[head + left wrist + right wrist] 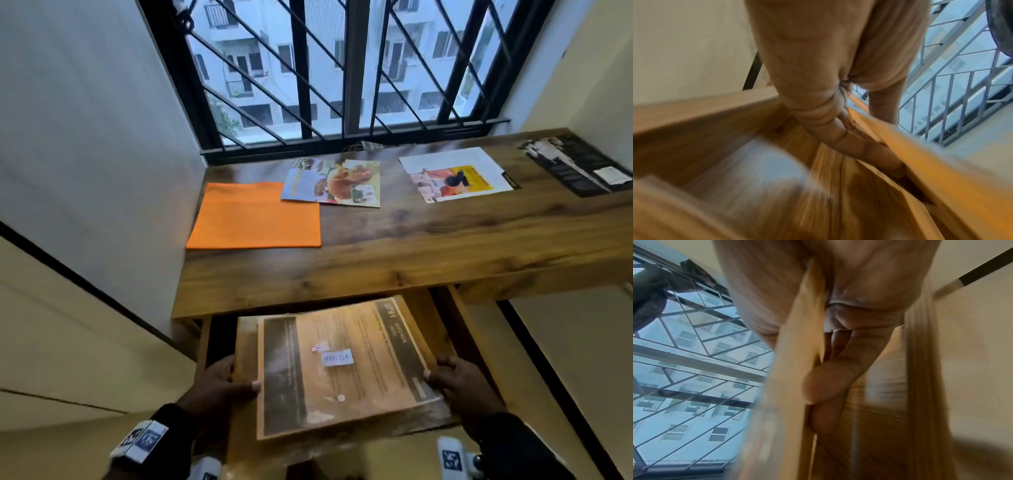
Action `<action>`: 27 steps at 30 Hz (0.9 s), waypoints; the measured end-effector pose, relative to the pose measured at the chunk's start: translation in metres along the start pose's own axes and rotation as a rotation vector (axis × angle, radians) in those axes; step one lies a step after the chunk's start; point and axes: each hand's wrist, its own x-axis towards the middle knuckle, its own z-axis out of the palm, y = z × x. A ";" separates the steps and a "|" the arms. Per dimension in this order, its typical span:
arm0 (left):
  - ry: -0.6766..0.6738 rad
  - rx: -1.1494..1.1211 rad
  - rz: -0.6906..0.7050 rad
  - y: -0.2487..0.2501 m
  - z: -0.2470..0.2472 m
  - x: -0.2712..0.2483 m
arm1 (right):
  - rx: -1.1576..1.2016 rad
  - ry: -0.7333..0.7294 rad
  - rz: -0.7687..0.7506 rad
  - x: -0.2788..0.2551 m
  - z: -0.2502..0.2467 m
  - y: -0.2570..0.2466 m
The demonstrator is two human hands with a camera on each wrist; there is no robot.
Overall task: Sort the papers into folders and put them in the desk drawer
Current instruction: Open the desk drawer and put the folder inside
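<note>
1. Count, head view: I log one translucent folder with a printed sheet showing through it, one orange folder flat on the desk, two colour leaflets side by side just beyond the orange folder's far right corner, one white sheet with a yellow picture further right, and one dark printed sheet at the desk's far right end.
2. One drawer stands pulled out under the desk edge; the translucent folder lies over its opening, far end tucked under the desktop.
3. Left hand: grips the folder's left edge, thumb laid on top, fingers curled underneath.
4. Right hand: grips the right edge, fingertips on the top face; the rest I cannot see from the head.
5. Left wrist view, blurred: fingers run along beneath the folder's edge, with the drawer's wooden inside below, which the head view hides.
6. Right wrist view, blurred: folder edge passes between thumb and fingers, so a pinch; a ring shows on one finger
</note>
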 end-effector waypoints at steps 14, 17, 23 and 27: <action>0.268 0.658 -0.084 -0.005 0.015 0.070 | -0.677 0.145 -0.003 0.073 0.027 -0.013; 0.307 0.798 -0.146 0.001 0.020 0.076 | -0.763 0.101 0.060 0.079 0.036 -0.018; 0.254 0.941 -0.266 0.003 0.025 0.078 | -0.850 0.072 0.108 0.083 0.042 -0.015; 0.212 1.200 -0.190 0.015 0.043 0.062 | -1.020 0.080 0.057 0.076 0.037 -0.011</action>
